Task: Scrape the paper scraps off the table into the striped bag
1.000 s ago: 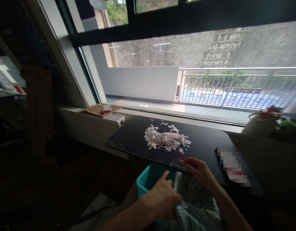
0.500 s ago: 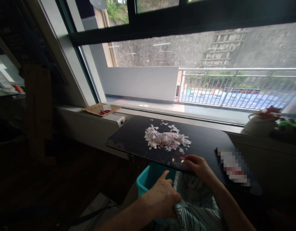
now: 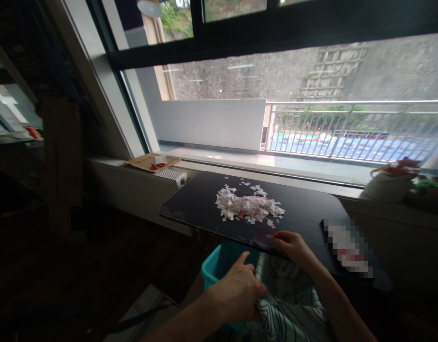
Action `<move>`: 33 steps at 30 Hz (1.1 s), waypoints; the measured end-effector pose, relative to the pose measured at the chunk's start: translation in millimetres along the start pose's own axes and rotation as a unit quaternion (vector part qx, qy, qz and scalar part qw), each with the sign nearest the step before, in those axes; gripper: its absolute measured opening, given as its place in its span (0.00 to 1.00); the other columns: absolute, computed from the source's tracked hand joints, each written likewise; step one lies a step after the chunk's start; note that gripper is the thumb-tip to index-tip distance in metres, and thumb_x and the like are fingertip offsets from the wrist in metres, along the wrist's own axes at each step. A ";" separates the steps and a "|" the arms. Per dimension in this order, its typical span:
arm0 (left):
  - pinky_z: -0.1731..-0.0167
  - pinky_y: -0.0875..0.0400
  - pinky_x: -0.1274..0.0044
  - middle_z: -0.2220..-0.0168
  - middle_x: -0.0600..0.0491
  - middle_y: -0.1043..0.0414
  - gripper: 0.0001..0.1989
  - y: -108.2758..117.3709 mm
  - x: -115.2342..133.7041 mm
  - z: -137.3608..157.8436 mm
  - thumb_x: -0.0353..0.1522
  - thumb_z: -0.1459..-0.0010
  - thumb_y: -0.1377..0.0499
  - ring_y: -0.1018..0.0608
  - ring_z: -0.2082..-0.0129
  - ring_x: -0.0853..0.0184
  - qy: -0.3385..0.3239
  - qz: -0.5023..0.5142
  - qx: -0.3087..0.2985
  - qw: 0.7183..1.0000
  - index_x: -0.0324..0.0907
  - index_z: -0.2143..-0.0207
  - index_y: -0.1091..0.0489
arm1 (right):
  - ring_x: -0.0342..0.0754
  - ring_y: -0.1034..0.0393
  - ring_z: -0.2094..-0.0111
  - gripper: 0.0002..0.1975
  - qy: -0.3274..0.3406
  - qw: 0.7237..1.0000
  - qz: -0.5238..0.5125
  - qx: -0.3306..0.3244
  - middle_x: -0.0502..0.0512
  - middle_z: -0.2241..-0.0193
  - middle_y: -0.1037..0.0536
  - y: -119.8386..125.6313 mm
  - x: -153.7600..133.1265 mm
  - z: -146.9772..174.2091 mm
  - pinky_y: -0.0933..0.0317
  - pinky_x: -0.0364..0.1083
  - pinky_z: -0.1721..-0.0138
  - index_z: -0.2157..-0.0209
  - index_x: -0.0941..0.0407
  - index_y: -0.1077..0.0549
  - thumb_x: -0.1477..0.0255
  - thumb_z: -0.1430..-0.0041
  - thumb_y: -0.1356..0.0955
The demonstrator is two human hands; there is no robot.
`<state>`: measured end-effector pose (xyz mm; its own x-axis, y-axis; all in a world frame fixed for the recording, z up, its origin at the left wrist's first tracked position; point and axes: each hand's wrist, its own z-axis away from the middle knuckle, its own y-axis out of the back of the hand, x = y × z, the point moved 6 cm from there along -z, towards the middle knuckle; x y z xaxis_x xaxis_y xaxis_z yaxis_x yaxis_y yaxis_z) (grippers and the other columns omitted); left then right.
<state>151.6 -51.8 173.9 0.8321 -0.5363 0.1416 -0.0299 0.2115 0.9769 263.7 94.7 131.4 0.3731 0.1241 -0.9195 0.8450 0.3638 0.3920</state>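
My left hand (image 3: pixel 242 285) grips the edge of a striped cloth bag (image 3: pixel 290 308), its index finger stretched out over a turquoise plastic bin (image 3: pixel 213 266). Some pale bits show inside the bag's open top, which lies below the table edge. At the near edge of the black table (image 3: pixel 304 204), my right hand (image 3: pixel 292 244) pinches a thin, see-through piece (image 3: pixel 262 236), its exact kind unclear. Beyond these fingers, a heap of small cut paper scraps (image 3: pixel 247 206), mostly white with some pink, lies on the tabletop, with a few loose scraps around it.
A blurred-out flat object (image 3: pixel 347 249) lies on the table's right side. Scissors (image 3: pixel 158 166) rest on brown paper (image 3: pixel 142 162) on the sill at left, beside a radiator (image 3: pixel 172 175). A pale pot (image 3: pixel 386 187) stands at right, and a large window lies behind.
The see-through piece has lost its bright glint, apparently tilted slightly. Both hands keep nearly the same place, and the paper heap looks unchanged. The view has shifted slightly.
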 end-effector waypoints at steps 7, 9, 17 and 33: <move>0.38 0.55 0.58 0.78 0.54 0.28 0.12 1.0 -4.5 2.9 0.43 0.50 0.37 0.25 0.63 0.61 0.007 0.000 -0.005 1.000 0.44 0.71 0.26 | 0.41 0.38 0.82 0.10 0.008 1.000 -0.014 -0.018 0.46 0.85 0.29 -21.2 -4.5 -12.1 0.44 0.40 0.80 0.73 0.58 0.23 0.67 0.55 0.32; 0.39 0.55 0.58 0.77 0.53 0.27 0.12 0.6 -7.3 4.4 0.43 0.50 0.37 0.25 0.63 0.61 0.012 0.000 -0.002 1.000 0.44 0.71 0.26 | 0.41 0.38 0.82 0.11 0.008 1.000 -0.012 -0.019 0.46 0.85 0.29 -17.2 -3.4 -14.0 0.44 0.40 0.80 0.73 0.59 0.23 0.65 0.55 0.32; 0.39 0.54 0.58 0.77 0.53 0.27 0.12 0.0 -22.7 15.9 0.43 0.51 0.37 0.25 0.64 0.61 0.032 -0.003 0.000 0.999 0.44 0.71 0.25 | 0.40 0.39 0.82 0.10 0.035 0.998 -0.007 -0.056 0.46 0.84 0.29 -38.9 -17.0 -10.8 0.45 0.40 0.79 0.72 0.58 0.23 0.67 0.54 0.32; 0.39 0.54 0.58 0.78 0.57 0.31 0.11 -8.0 -38.6 36.8 0.41 0.54 0.36 0.26 0.65 0.64 0.076 0.034 0.029 0.996 0.44 0.76 0.29 | 0.48 0.27 0.75 0.16 0.055 0.992 0.055 0.100 0.53 0.78 0.21 27.4 -2.0 12.0 0.37 0.44 0.72 0.65 0.57 0.22 0.61 0.49 0.34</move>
<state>99.3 -62.9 166.5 0.9008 -0.3926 0.1855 -0.1167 0.1926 0.9743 290.7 93.3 144.3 0.4330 0.2573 -0.8639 0.8644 0.1530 0.4789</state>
